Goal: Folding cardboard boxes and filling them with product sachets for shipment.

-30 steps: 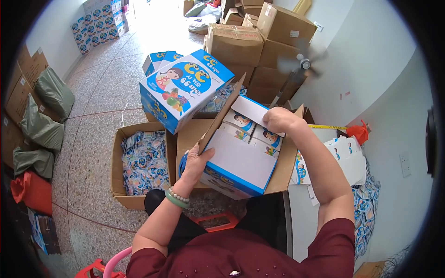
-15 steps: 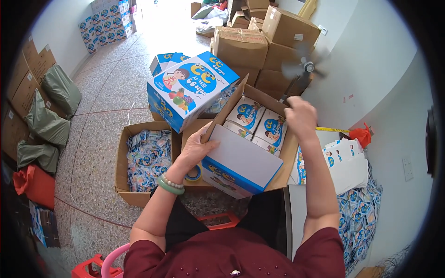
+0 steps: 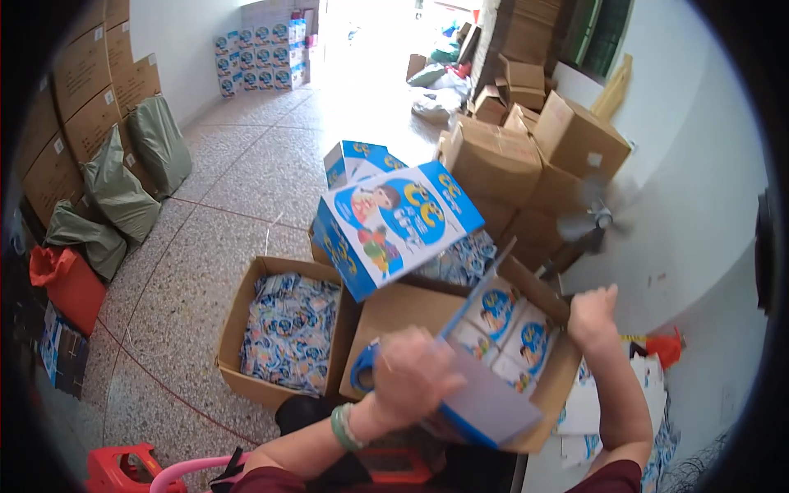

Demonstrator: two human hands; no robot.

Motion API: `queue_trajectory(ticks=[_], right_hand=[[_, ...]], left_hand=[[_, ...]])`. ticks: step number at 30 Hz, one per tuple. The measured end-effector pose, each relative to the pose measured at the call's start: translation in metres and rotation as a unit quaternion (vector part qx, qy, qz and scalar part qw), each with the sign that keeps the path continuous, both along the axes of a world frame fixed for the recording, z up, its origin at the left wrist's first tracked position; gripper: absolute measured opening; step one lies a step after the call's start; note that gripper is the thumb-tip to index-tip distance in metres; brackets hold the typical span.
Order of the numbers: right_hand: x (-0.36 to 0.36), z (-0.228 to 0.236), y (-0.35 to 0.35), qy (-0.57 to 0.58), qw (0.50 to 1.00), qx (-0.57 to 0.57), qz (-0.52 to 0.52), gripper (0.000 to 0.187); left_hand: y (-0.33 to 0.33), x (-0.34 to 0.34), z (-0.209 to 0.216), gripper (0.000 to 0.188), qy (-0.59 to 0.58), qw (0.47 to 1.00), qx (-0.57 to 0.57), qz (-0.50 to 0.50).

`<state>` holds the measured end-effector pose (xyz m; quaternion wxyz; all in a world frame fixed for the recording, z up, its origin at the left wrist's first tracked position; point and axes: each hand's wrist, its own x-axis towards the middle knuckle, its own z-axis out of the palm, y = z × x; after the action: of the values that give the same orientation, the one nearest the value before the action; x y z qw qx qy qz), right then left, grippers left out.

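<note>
An open blue-and-white display box (image 3: 501, 394) lies tilted before me with its flaps up. Several small white-and-blue cartons (image 3: 528, 338) are packed inside it. My left hand (image 3: 415, 374), smeared by motion, is over the box's near left side, beside a roll of blue tape (image 3: 362, 370); its fingers cannot be made out. My right hand (image 3: 593, 318) is closed at the box's right edge, and what it holds, if anything, is hidden. A larger closed blue-and-white box (image 3: 399, 226) rests tilted beyond my left hand.
A brown carton (image 3: 234, 374) full of small printed sachets (image 3: 289, 333) stands at left. Behind the boxes are stacked cartons (image 3: 493, 168) and a fan (image 3: 602, 218). Grey-green sacks (image 3: 160, 148) lean on cartons at far left. A red stool (image 3: 123, 472) is at lower left.
My left hand has let go of the box's left flap and moved down toward the tape roll. My right hand stays at the box's right edge. The whole view has shifted.
</note>
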<state>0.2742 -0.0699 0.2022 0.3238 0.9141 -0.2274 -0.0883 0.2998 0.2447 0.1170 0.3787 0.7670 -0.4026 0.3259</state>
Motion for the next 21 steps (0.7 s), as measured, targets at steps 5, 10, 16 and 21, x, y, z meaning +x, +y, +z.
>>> queue_trajectory(ticks=[5, 10, 16, 21], right_hand=[[0.009, -0.009, 0.002, 0.074, 0.99, -0.111, -0.038, 0.024], [0.04, 0.007, -0.004, 0.003, 0.981, 0.194, -0.023, 0.025], [0.045, -0.002, -0.012, -0.037, 0.919, 0.393, 0.001, 0.017], [0.031, -0.042, -0.015, -0.004, 0.955, 0.284, 0.083, 0.017]], left_hand=[[-0.008, -0.006, 0.013, 0.023, -0.12, 0.977, 0.128, -0.123], [-0.01, -0.01, 0.008, 0.03, -0.032, 0.989, 0.067, -0.126], [0.0, -0.057, 0.0, 0.041, 0.621, 0.783, -0.021, 0.032], [-0.047, -0.075, 0.006, 0.075, 0.764, 0.586, -0.265, 0.054]])
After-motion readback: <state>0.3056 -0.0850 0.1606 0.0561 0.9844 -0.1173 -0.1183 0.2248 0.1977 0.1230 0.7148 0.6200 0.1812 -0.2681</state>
